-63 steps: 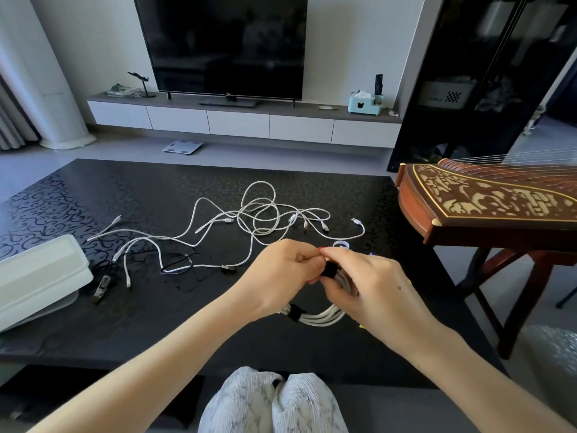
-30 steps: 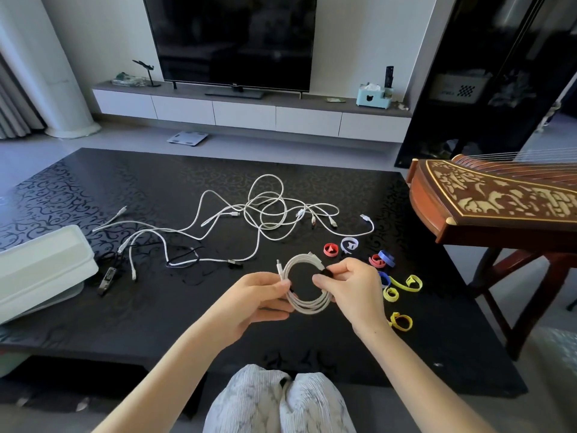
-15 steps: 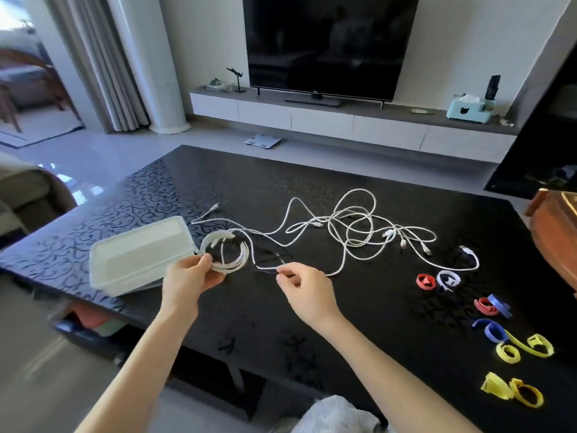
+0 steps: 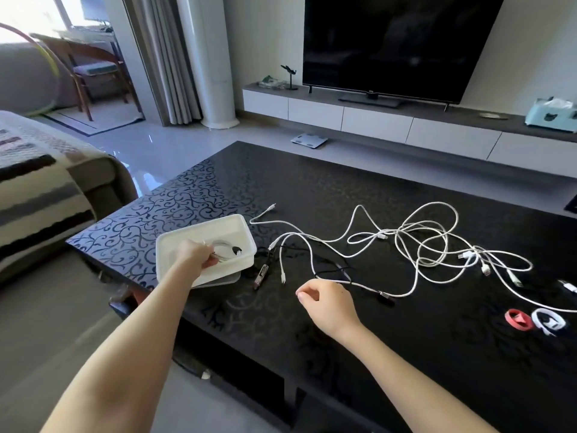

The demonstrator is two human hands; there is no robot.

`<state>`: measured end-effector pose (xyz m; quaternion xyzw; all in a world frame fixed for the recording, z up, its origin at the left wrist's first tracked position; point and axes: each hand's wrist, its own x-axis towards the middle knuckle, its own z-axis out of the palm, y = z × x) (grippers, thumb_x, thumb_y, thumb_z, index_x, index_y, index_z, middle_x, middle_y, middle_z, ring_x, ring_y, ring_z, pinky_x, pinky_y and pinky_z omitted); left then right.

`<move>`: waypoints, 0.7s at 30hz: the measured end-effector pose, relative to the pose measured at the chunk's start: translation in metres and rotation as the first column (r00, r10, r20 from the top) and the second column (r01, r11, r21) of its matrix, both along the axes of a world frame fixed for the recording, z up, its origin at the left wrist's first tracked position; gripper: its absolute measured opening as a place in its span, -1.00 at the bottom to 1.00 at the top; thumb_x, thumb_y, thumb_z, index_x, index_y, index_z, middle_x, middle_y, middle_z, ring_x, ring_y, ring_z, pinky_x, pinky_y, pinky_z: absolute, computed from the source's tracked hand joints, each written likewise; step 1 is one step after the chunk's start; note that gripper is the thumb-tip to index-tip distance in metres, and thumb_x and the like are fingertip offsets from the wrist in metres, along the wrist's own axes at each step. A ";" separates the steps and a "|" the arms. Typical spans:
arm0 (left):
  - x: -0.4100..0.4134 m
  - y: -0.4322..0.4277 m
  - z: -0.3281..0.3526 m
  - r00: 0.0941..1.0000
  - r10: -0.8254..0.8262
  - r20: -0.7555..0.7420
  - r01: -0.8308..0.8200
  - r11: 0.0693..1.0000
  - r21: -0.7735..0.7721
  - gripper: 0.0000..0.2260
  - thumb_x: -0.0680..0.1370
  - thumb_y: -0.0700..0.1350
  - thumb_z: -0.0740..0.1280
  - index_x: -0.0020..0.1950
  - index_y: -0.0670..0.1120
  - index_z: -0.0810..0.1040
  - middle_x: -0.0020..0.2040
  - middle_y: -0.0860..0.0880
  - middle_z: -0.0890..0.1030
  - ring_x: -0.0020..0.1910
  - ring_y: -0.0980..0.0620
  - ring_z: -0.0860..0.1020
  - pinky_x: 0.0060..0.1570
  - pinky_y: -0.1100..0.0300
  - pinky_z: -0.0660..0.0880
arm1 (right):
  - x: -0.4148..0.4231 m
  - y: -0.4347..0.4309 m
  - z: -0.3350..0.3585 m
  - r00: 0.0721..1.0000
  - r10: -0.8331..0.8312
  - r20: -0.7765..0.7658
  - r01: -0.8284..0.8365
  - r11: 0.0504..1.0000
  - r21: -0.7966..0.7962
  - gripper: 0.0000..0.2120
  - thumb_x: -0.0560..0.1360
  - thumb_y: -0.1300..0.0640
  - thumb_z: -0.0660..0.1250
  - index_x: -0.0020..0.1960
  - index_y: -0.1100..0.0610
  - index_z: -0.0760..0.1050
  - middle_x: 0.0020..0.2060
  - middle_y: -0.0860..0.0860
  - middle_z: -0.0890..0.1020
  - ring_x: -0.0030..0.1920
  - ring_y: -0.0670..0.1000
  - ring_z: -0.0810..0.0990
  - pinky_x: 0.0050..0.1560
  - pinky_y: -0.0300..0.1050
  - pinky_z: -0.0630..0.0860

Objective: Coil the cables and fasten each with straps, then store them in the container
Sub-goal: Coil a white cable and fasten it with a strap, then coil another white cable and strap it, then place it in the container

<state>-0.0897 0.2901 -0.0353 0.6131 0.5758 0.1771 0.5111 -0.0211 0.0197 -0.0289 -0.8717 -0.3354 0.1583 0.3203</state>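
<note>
Far to the left of the left hand, a sofa [image 4: 37, 189] with a striped cover stands off the end of the black patterned table [image 4: 218, 195]. The left hand [image 4: 195, 256] reaches down into the white container [image 4: 240, 226], which sits near the table's left corner on what looks like its clear lid [image 4: 224, 279]. Its fingers are curled round the coiled cable [image 4: 226, 250], a white bundle with a dark strap around it, and the bundle is inside the container, low against the bottom; whether it rests there cannot be told.

Between the two hands, just right of the container, a small dark plug [image 4: 260, 275] lies on the table with a thin black cable [image 4: 331, 270] running from it toward the right hand. The right hand [image 4: 327, 300] hovers low over the table with its fingers loosely curled and nothing in them, and a white cable passes just beyond its knuckles.

Beyond and to the right of the right hand, the loose white cables [image 4: 421, 242] sprawl in a tangle of loops, their plugs scattered about. Further right, near the edge of view, a red strap [image 4: 516, 318] and a white strap [image 4: 548, 321] lie rolled up side by side, touching or nearly so.

Well beyond both hands, a dark television [image 4: 399, 42] stands on a low white cabinet [image 4: 374, 123]
</note>
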 end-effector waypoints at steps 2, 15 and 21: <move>0.004 0.006 -0.008 0.993 -0.074 -0.095 0.080 0.994 0.068 -0.80 0.54 -0.13 0.36 -0.23 -0.23 0.54 -0.35 -0.14 0.56 -0.42 -0.04 0.51 -0.19 0.15 0.56 | 0.004 -0.004 -0.001 1.000 -0.012 -0.001 0.012 1.000 0.001 -0.84 0.53 0.11 0.25 -0.03 0.04 0.62 -0.12 -0.09 0.67 -0.05 -0.08 0.59 -0.05 -0.22 0.40; 0.028 -0.065 0.006 0.976 -0.212 -0.051 0.199 0.771 0.606 -0.83 0.57 -0.23 0.16 -0.10 -0.13 0.54 -0.19 -0.13 0.52 -0.20 -0.09 0.47 -0.20 0.11 0.36 | 0.031 -0.092 -0.005 0.970 -0.240 0.035 0.238 0.970 0.040 -0.85 0.53 0.13 0.30 -0.02 0.09 0.64 -0.17 -0.11 0.65 -0.13 -0.13 0.56 -0.09 -0.29 0.38; 0.063 -0.215 -0.004 0.825 -0.558 -0.094 0.430 0.511 0.744 -0.90 0.48 -0.27 0.34 -0.08 -0.17 0.65 -0.16 -0.13 0.62 -0.17 -0.16 0.56 -0.17 0.13 0.39 | 0.041 -0.184 -0.027 0.862 -0.474 0.182 0.484 0.875 -0.013 -0.84 0.54 0.14 0.29 0.05 0.09 0.62 -0.08 -0.07 0.67 -0.02 -0.05 0.61 -0.03 -0.23 0.47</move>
